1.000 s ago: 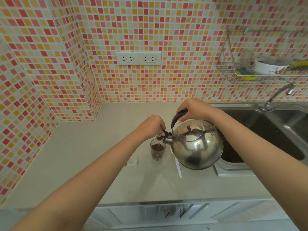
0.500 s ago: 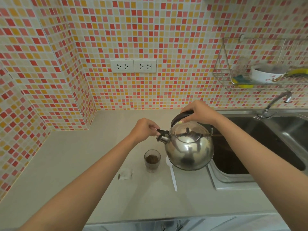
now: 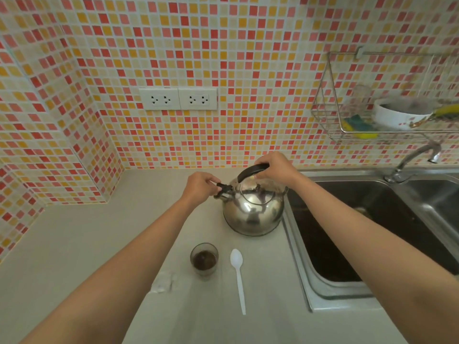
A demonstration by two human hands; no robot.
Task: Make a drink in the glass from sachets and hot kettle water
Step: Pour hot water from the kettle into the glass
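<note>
A shiny steel kettle (image 3: 253, 213) stands upright on the counter beside the sink. My right hand (image 3: 274, 167) grips its black top handle. My left hand (image 3: 200, 186) pinches the black cap on the kettle's spout. In front of the kettle stands a small glass (image 3: 204, 259) with dark brown liquid in it. A white plastic spoon (image 3: 238, 276) lies to the right of the glass. A crumpled clear sachet (image 3: 162, 284) lies to the left of the glass.
A steel sink (image 3: 352, 234) with a tap (image 3: 417, 157) lies to the right of the kettle. A wire rack (image 3: 382, 115) on the tiled wall holds a white bowl and a sponge. Two sockets (image 3: 177, 98) sit on the wall.
The kettle has gone from tilted over the glass to upright, back and down onto the counter behind the glass. Both hands stayed on it. The spoon has come into full view.
</note>
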